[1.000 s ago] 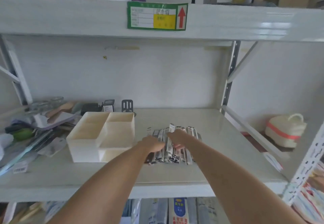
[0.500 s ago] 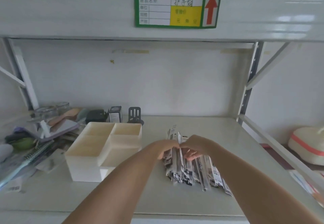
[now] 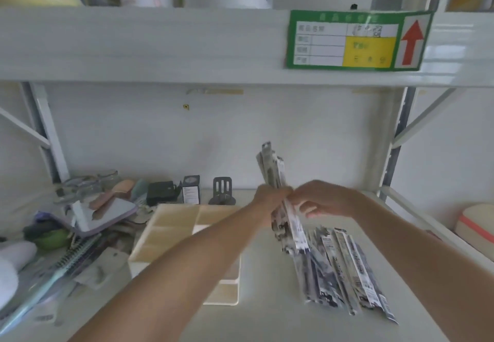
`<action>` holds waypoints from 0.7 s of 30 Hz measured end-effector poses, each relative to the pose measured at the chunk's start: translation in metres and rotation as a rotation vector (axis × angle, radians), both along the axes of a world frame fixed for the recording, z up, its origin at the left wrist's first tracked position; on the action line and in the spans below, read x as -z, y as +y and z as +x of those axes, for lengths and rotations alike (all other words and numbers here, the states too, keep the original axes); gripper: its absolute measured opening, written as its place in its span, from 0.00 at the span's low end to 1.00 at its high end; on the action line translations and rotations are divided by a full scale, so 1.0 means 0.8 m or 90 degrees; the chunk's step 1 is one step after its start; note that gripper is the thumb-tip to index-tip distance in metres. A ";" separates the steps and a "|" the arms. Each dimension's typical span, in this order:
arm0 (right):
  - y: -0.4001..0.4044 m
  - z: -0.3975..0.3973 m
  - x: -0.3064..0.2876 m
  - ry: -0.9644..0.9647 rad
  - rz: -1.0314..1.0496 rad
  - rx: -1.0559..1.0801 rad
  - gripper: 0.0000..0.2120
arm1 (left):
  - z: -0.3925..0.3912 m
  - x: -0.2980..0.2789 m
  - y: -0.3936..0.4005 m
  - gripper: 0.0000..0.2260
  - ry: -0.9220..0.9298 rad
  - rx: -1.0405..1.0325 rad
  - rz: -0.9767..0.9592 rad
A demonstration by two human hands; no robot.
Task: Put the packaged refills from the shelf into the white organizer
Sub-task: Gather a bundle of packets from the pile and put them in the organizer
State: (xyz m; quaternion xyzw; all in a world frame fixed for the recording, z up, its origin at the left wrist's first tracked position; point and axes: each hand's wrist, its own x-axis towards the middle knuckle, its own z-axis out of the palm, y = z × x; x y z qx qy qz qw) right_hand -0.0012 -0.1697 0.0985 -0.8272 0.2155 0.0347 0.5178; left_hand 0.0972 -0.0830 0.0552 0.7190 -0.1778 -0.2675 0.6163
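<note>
White shelf (image 3: 267, 315) carries the organizer (image 3: 171, 237), its visible compartments empty. Left hand (image 3: 270, 198) grips a bundle of refills (image 3: 278, 197) upright above the shelf; right hand (image 3: 327, 198) is half open, fingertips touching it. More packs (image 3: 344, 269) lie just right.

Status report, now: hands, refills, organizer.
Left hand shut on refill bundle, held upright. Right hand steadying it. More refills on shelf. White organizer unfilled, left forearm across it.

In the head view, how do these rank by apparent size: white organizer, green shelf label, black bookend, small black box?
Largest to smallest:
1. white organizer, partly hidden by the left arm
2. green shelf label
3. black bookend and small black box: they look alike, so I do not rank them.
</note>
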 end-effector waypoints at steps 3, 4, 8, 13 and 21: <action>0.046 0.011 -0.041 -0.090 -0.110 0.004 0.25 | 0.025 -0.053 0.026 0.20 -0.154 -0.023 -0.109; 0.065 0.023 -0.050 -0.117 -0.125 -0.007 0.22 | 0.032 -0.069 0.039 0.19 -0.211 -0.036 -0.120; 0.133 0.087 -0.063 -0.181 -0.130 0.093 0.26 | 0.067 -0.101 0.097 0.14 -0.388 -0.040 -0.105; 0.211 0.132 -0.026 -0.296 -0.230 0.087 0.29 | 0.110 -0.077 0.171 0.09 -0.381 -0.110 -0.112; 0.237 0.185 0.021 -0.150 -0.246 -0.028 0.15 | 0.136 -0.014 0.232 0.12 -0.289 -0.139 -0.148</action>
